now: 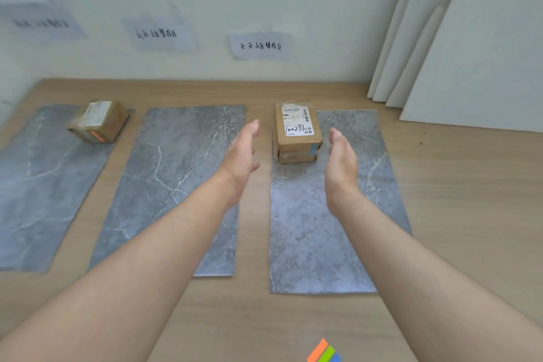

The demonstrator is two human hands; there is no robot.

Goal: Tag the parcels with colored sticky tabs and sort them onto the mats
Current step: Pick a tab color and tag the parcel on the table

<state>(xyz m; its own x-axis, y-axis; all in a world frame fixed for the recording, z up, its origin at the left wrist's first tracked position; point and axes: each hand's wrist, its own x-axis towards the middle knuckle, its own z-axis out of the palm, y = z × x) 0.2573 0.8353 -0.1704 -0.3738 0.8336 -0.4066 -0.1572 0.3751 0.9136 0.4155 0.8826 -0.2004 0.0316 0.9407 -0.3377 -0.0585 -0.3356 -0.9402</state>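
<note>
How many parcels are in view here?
2. The orange-tabbed parcel sits at the far end of the left mat; the blue-tabbed parcel on the far left corner of the right mat. Others may lie off-frame.

**Two Open Hands Reaching Out**

Both bare arms come up from the bottom of the frame toward the middle. The left hand [242, 156] is just left of center, fingers straight, palm facing right. The right hand [342, 160] is just right of center, fingers straight, palm facing left. The hands are apart and hold nothing.
</note>
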